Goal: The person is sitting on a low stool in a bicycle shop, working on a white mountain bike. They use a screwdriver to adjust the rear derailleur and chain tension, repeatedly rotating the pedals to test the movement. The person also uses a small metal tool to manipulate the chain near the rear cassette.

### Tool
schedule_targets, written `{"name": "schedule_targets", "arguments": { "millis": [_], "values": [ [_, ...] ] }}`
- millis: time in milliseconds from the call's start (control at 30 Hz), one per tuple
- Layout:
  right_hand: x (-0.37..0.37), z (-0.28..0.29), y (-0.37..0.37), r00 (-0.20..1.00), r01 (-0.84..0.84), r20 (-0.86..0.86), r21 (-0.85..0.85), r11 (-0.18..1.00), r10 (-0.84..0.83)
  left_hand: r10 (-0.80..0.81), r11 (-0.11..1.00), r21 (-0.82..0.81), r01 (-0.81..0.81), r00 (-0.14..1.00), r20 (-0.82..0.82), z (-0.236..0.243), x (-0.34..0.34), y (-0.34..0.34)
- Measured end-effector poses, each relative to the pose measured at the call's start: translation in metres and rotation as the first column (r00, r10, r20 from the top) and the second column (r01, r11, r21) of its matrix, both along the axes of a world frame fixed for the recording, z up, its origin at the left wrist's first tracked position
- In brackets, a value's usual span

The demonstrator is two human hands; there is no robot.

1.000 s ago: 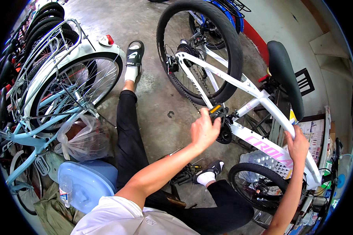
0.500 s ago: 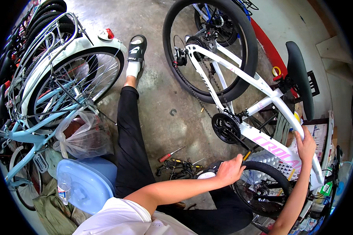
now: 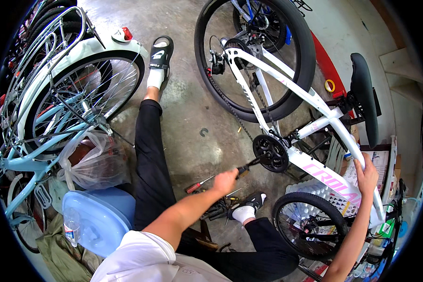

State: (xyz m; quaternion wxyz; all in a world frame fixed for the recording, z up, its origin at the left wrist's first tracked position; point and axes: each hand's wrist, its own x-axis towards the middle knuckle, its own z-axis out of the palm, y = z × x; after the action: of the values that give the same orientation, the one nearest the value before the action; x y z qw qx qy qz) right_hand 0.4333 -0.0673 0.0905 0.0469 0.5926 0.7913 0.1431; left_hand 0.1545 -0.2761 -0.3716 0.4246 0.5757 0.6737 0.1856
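Note:
A white bicycle [image 3: 331, 181] with pink lettering occupies the right half of the view. My left hand [image 3: 226, 181] is closed around the black pedal [image 3: 242, 171], which has an orange reflector. The crank arm [image 3: 257, 161] points from the black chainring [image 3: 271, 149] down and left to that hand. The chain [image 3: 226, 102] runs back toward the rear wheel [image 3: 305, 96]. Near the front of the frame, my right hand [image 3: 366, 175] wraps around the white upper tube. Below it is the front wheel [image 3: 279, 218].
A red-handled screwdriver [image 3: 192, 188] and dark tools [image 3: 216, 210] lie on the concrete floor by my foot. A blue tub [image 3: 98, 221] bearing a plastic bottle [image 3: 72, 226], a clear bag [image 3: 96, 164] and a light-blue bicycle [image 3: 47, 164] stand left. Yellow tape [image 3: 330, 85] is beside the saddle [image 3: 364, 98].
My left hand has swung left and up with the pedal, and the crank has turned from pointing lower right to lower left. My right hand stays on the frame.

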Motion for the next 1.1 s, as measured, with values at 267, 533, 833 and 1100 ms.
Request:
{"name": "schedule_targets", "arguments": {
  "millis": [267, 533, 833, 1100],
  "values": [
    [0.004, -0.001, -0.001, 0.999, 0.017, -0.035, -0.002, 1.000, -0.017, 0.433, 0.895, 0.080, -0.439, 0.897, 0.084, 0.061, -0.122, 0.097],
    [0.008, -0.003, 0.002, 1.000, -0.009, -0.020, 0.001, 1.000, 0.009, 0.387, 0.781, 0.392, -0.487, 0.869, 0.309, 0.234, -0.080, 0.127],
    [0.012, -0.003, 0.006, 0.999, 0.026, -0.018, 0.012, 1.000, -0.026, -0.077, 0.847, 0.506, -0.163, 0.905, 0.419, 0.272, -0.007, 0.086],
    [0.019, -0.005, 0.005, 0.998, 0.055, -0.007, 0.005, 0.998, -0.055, 0.086, 0.702, 0.662, -0.264, 0.953, 0.289, 0.276, -0.027, 0.135]
  ]
}}
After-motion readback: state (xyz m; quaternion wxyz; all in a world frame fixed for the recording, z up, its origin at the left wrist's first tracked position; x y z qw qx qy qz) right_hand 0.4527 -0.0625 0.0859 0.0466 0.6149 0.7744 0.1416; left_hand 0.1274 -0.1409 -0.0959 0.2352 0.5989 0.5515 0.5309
